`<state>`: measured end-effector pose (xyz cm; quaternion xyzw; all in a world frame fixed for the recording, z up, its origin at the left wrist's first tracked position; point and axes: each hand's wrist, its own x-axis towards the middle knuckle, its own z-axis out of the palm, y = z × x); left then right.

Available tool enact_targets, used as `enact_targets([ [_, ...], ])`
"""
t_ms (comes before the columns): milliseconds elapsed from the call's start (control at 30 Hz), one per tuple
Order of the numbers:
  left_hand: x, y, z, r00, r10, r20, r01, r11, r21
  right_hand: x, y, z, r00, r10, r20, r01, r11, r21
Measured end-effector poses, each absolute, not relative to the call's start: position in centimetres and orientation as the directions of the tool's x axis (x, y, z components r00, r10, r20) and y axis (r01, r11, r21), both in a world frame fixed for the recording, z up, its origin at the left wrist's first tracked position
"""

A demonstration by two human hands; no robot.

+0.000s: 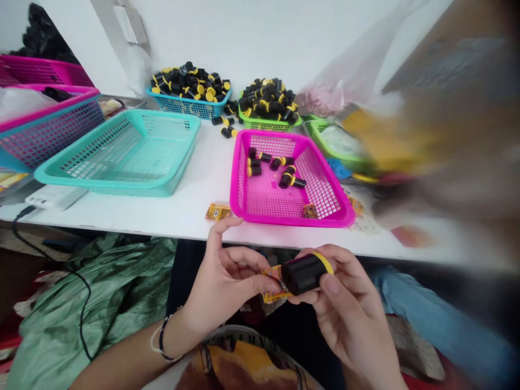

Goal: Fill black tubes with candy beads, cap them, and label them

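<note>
Between the fingers of my right hand (pixel 349 303) lies a black cylinder with a yellow band (pixel 306 273), tilted, its dark end toward the left. My left hand (pixel 227 281) pinches a small orange printed wrapper (pixel 275 290) right against that end. Whether the wrapper is around the cylinder's tip or only beside it, I cannot tell. Both hands are just off the table's front edge. Beyond them, a pink basket (pixel 239 208) holds several black-and-yellow cylinders (pixel 287 177) and a small orange packet (pixel 310 210). Another orange packet (pixel 217 212) rests on the table left of the basket.
A turquoise basket (pixel 114 184) stands at left, beside a white power strip (pixel 54 196) with a black cable. Heaped blue (pixel 190 105) and green (pixel 266 124) baskets of cylinders stand against the wall. A blurred person (pixel 455 135) is close on the right.
</note>
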<state>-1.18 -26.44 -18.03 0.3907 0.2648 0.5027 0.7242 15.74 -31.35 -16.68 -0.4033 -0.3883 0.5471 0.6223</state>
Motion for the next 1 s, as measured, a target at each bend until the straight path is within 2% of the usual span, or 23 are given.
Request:
enact_targets([
  [133,-1.4,-27.1,-17.4,0.181,0.983,0.030,-0.404,0.047,0.914,15.7,-31.4,-16.5,0.100,0.992,0.077,-0.337,0.106,-0.935],
  [233,-1.3,-27.7,-17.0,0.090,0.996,0.028,-0.311,0.002,0.950,15.6,-31.3,-16.4,0.118,0.983,0.137,-0.252,0.163,-0.954],
  [367,-1.3,-28.2,-16.9,0.056,0.994,0.092,-0.305,-0.070,0.950,15.6,-31.3,-16.7,0.118,0.971,0.206,-0.144,0.222,-0.964],
  [467,-1.3,-28.4,-17.0,0.043,0.983,0.180,-0.332,-0.156,0.930,15.5,-31.5,-17.0,0.122,0.974,0.192,-0.130,0.207,-0.970],
  [667,-1.4,-28.3,-18.0,0.151,0.899,0.412,-0.387,-0.329,0.861,15.3,-31.9,-17.1,0.109,0.971,0.215,-0.130,0.228,-0.965],
  [800,-2.1,-28.2,-18.3,0.157,0.837,0.524,-0.270,-0.474,0.838,15.1,-32.1,-16.9,0.117,0.967,0.227,-0.055,0.234,-0.971],
  [900,-2.9,-27.7,-18.2,0.287,0.682,0.673,-0.136,-0.666,0.733,14.8,-32.1,-16.9,0.099,0.965,0.244,-0.073,0.252,-0.965],
  [1000,-3.2,-27.1,-17.9,0.379,0.546,0.747,-0.093,-0.781,0.618,14.7,-32.1,-17.0,0.089,0.959,0.269,-0.090,0.277,-0.957],
])
